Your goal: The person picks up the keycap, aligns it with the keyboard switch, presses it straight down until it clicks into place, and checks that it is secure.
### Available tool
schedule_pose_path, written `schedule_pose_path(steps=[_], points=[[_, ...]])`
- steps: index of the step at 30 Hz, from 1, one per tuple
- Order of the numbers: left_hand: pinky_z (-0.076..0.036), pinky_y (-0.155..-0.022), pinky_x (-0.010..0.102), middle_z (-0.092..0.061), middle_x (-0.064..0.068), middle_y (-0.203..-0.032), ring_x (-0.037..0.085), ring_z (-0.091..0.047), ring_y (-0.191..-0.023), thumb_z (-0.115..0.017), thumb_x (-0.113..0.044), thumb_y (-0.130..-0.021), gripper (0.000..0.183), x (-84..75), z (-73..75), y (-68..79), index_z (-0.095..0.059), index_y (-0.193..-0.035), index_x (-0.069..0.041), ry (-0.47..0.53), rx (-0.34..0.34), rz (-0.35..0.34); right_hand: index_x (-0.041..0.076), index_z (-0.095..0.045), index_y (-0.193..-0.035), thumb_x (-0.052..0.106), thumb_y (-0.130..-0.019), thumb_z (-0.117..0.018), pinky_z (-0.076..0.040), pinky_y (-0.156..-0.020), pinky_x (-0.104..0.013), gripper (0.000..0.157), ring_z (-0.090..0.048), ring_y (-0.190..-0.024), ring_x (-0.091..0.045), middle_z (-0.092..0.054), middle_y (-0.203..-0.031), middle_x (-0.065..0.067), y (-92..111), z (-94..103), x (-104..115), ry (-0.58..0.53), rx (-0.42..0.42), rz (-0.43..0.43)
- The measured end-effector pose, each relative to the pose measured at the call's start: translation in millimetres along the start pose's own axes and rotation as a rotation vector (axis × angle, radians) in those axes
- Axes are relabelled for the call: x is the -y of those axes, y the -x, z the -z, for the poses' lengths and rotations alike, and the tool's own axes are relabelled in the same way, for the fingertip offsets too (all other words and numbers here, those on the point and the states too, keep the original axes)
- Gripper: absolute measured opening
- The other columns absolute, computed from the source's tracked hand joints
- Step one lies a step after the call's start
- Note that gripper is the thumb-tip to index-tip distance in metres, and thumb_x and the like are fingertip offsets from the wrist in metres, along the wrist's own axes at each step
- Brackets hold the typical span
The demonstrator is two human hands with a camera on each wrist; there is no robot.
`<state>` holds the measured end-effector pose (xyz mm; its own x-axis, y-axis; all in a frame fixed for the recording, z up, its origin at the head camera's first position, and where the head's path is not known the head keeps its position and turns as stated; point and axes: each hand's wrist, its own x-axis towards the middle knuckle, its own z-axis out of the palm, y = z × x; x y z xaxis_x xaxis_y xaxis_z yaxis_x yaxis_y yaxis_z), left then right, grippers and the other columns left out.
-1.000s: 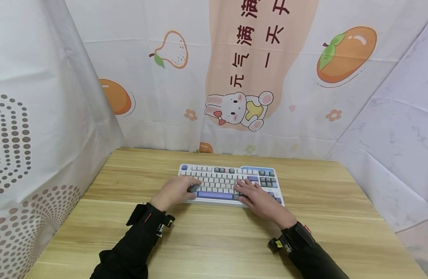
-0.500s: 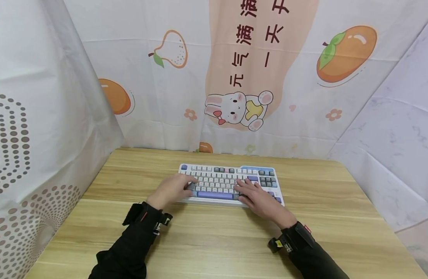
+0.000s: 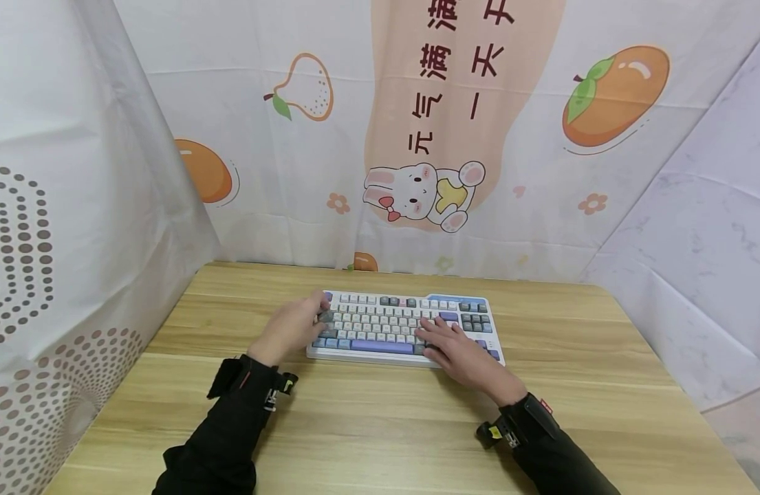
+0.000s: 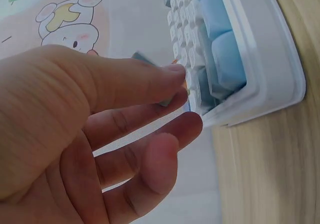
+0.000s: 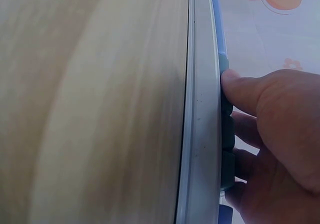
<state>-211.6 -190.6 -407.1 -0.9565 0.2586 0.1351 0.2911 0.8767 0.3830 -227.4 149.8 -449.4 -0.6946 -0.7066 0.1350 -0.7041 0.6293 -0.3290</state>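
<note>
A white mechanical keyboard with white, grey and blue-purple keycaps lies on the wooden table in the head view. My left hand is over its left end, thumb and fingertips together. In the left wrist view, that hand pinches a long dark grey-green keycap, mostly hidden behind the thumb. The right wrist view also shows this keycap between the fingers, at the top. My right hand rests spread on the keyboard's right part, and its thumb and fingers touch the dark keys along the front edge.
The wooden table extends around the keyboard. Behind it hangs a white cloth printed with fruit and a rabbit, and more cloth closes the left and right sides. Black sleeves and wrist straps cover both forearms.
My left hand has moved left and away from me, from the lower left keys to the keyboard's left edge, uncovering the bottom-left keys. The right hand and the keyboard have stayed still.
</note>
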Motion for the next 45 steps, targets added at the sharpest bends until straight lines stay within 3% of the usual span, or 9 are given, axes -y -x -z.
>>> schedule_pose_path(steps=[7,18,28,38,45], points=[[-0.051,-0.075,0.038,-0.068,0.007,-0.105,0.019,-0.062,-0.092,-0.07,-0.007,-0.081,0.025,5.5,-1.3,-2.7,-0.067,-0.106,-0.008,-0.045,0.02,0.006,0.011,-0.049,-0.139,0.024,-0.1,-0.048,-0.019,-0.107,-0.057,0.041,-0.026,-0.136,-0.038,-0.037,-0.148,-0.014,0,0.2,0,-0.001,0.002,-0.007],[-0.051,-0.076,0.039,-0.068,0.008,-0.104,0.024,-0.062,-0.096,-0.07,-0.007,-0.081,0.021,8.6,-5.9,-2.5,-0.073,-0.102,-0.008,-0.092,0.006,-0.037,0.011,-0.048,-0.139,0.024,-0.1,-0.047,-0.02,-0.107,-0.057,0.041,-0.026,-0.136,-0.038,-0.037,-0.148,-0.014,0,0.9,0,-0.003,0.005,-0.008],[-0.05,-0.071,0.037,-0.065,0.008,-0.101,0.023,-0.06,-0.091,-0.071,-0.007,-0.08,0.022,9.6,-10.4,-2.5,-0.074,-0.102,-0.01,-0.1,-0.02,-0.052,0.011,-0.048,-0.139,0.024,-0.1,-0.047,-0.019,-0.107,-0.057,0.041,-0.026,-0.136,-0.038,-0.037,-0.148,-0.014,-1,0.8,1,-0.005,0.004,-0.008],[-0.05,-0.07,0.036,-0.065,0.012,-0.107,0.025,-0.061,-0.097,-0.066,-0.005,-0.082,0.024,6.9,-11.4,-1.7,-0.074,-0.104,-0.008,-0.086,-0.014,-0.044,0.011,-0.049,-0.139,0.025,-0.099,-0.048,-0.018,-0.107,-0.056,0.042,-0.026,-0.136,-0.036,-0.036,-0.149,-0.013,0,-0.4,0,-0.008,0.006,-0.023],[-0.048,-0.066,0.032,-0.067,0.009,-0.102,0.02,-0.06,-0.088,-0.067,-0.005,-0.083,0.021,7.2,-11.5,-1.4,-0.074,-0.103,-0.008,-0.068,-0.016,-0.051,0.011,-0.048,-0.14,0.023,-0.1,-0.047,-0.019,-0.107,-0.057,0.041,-0.027,-0.136,-0.038,-0.037,-0.148,-0.015,0,-0.3,-1,-0.001,0.003,-0.002]])
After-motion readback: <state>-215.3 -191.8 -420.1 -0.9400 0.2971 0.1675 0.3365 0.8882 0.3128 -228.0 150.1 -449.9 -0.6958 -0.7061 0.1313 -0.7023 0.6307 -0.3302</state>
